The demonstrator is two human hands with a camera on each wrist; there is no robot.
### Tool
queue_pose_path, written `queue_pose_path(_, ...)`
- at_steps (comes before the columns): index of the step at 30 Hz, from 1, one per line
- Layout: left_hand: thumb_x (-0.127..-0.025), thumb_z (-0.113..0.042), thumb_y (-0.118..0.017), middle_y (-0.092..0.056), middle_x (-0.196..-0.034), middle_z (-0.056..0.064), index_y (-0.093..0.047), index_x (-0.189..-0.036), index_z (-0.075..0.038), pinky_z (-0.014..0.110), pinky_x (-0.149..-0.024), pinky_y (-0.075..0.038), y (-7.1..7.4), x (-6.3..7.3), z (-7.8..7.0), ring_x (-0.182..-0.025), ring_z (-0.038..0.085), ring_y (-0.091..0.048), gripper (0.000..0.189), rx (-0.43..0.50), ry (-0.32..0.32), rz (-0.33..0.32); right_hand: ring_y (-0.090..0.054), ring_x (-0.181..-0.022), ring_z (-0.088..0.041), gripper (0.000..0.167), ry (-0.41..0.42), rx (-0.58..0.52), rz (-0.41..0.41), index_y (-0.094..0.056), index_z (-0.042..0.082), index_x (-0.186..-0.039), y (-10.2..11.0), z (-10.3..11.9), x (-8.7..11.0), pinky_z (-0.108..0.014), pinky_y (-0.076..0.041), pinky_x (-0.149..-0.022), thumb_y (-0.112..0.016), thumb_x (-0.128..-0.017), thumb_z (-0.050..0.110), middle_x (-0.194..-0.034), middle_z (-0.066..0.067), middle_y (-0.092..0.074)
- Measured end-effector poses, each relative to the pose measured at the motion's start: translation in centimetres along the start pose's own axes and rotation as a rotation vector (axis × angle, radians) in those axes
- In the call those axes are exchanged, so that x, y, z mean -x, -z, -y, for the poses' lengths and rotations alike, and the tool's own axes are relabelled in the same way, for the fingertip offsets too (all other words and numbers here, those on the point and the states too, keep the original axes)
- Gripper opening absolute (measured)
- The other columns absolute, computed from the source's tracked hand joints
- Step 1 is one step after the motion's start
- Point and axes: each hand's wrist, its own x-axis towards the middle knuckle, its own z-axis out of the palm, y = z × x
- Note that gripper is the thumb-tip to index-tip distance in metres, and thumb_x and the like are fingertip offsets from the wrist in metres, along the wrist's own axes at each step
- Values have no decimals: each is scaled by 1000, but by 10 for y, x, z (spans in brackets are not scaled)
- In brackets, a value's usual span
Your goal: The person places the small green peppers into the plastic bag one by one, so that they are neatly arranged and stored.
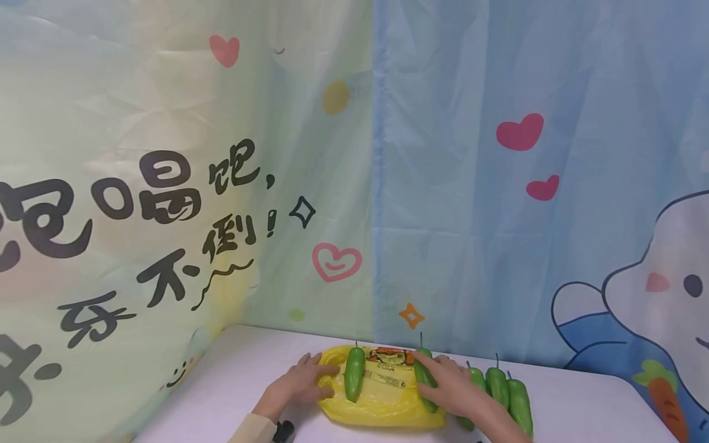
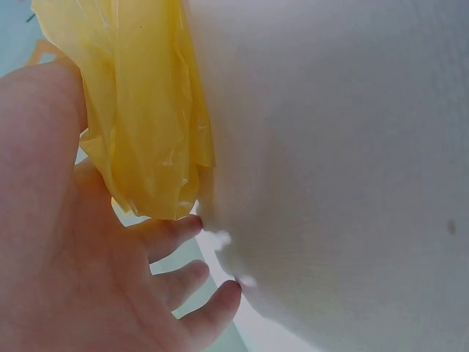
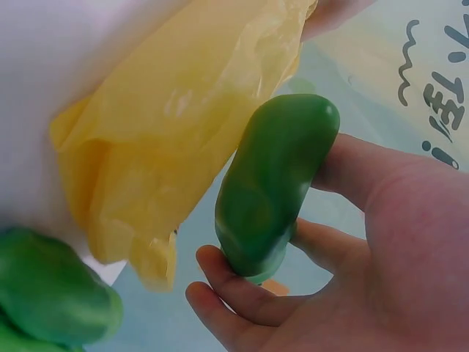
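Observation:
A yellow plastic bag (image 1: 382, 415) with printed lettering lies flat on the white table. One green pepper (image 1: 354, 375) with a thin stem rests on its left part. My left hand (image 1: 301, 381) touches the bag's left edge with fingers spread; the left wrist view shows the yellow plastic (image 2: 150, 110) between thumb and fingers. Over the right part of the bag, my right hand (image 1: 451, 384) holds another green pepper (image 3: 275, 183) between thumb and fingers, its stem pointing away from me. The right wrist view shows this pepper beside the bag's side.
Several more green peppers (image 1: 519, 406) lie side by side on the white table (image 1: 576, 406), right of the bag and partly behind my right forearm. A small black object (image 1: 284, 431) is by the left wrist. Printed curtains (image 1: 432, 184) hang behind the table.

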Motion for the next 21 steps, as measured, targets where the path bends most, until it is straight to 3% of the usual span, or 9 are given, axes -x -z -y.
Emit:
queue_pose_path(15, -90, -40, -69, -37, -160, 20, -63, -137, -28, 74, -117, -22, 0, -1, 0, -150, 49, -22, 49, -2, -6, 1, -51, -129, -44, 62, 4, -17, -4, -48, 22, -149, -9, 16, -11, -80, -33, -102, -71, -91, 30, -138, -19, -58)
queue_pose_path(21, -89, -40, -69, -37, -160, 20, -63, -136, -27, 74, -116, -23, 0, 0, 0, -150, 49, -23, 49, -1, -6, -4, -47, -133, -48, 63, 9, -36, 3, -47, 22, -150, -15, 21, -16, -80, -27, -108, -70, -92, 31, -142, -22, -55)
